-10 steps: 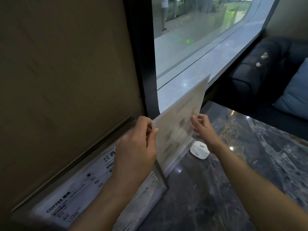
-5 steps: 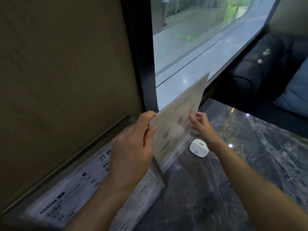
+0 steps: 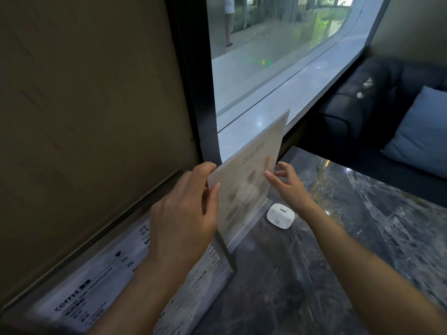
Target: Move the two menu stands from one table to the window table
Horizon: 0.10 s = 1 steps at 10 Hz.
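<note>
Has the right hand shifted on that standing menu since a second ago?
Yes. The right hand has come slightly off the menu stand, fingers now spread, edging away toward the white puck on the table.

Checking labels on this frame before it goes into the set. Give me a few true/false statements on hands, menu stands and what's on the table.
1. The left hand pinches the near edge of the upright menu stand. True.
2. The right hand is clenched in a fist on the table. False: its fingers are spread beside the stand's far face, at most lightly touching it.
3. A second menu stand, headed COFFEE, stands against the wall, nearer the camera. True.
4. The small white device sits on the windowsill. False: it lies on the dark marble table, by the stand's base.
5. A red cushion lies on the sofa. False: the cushion is blue.
</note>
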Available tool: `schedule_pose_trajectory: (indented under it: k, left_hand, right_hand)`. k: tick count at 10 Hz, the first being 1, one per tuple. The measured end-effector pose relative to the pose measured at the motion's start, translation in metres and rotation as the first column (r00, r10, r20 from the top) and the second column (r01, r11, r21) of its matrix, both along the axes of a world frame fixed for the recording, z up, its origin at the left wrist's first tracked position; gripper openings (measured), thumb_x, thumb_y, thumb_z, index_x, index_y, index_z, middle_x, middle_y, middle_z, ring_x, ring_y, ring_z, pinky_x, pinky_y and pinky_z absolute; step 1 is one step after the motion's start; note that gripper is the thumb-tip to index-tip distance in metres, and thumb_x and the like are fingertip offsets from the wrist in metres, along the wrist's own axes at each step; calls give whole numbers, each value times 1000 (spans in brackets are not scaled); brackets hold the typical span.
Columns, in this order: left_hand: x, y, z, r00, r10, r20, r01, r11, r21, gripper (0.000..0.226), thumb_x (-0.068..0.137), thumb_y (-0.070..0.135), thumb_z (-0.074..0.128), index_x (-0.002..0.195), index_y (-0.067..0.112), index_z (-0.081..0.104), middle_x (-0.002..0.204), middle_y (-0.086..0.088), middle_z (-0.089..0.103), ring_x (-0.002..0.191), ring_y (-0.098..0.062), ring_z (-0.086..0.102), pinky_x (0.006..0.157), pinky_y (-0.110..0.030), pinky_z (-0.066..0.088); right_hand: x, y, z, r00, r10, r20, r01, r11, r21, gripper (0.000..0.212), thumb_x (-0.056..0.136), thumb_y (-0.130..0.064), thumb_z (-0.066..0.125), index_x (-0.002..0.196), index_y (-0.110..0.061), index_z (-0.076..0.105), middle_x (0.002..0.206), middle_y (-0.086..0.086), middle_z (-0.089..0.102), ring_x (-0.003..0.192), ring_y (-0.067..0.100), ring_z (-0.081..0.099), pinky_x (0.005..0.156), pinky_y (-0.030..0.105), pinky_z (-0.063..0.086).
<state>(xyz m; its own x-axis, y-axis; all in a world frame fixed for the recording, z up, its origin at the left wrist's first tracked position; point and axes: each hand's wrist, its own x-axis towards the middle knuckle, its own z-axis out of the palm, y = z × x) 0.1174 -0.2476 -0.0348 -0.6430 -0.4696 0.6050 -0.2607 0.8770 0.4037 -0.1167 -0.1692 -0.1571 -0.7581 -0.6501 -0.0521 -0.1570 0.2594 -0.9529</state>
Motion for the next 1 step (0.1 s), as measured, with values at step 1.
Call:
schedule_pose_trajectory:
  k: [1]
  left_hand:
    - [-3,6,9,998,-2,-59,-1,998,-64,26,85,27,51,109,19,46,89,-5,61,72,-18,57,56,-30,48]
  right_hand:
    - [-5,10,14,994,-10,-105,18,997,71,70,78,-53,57,134,-18,32,127,6,48,103,17,53,80,27,48]
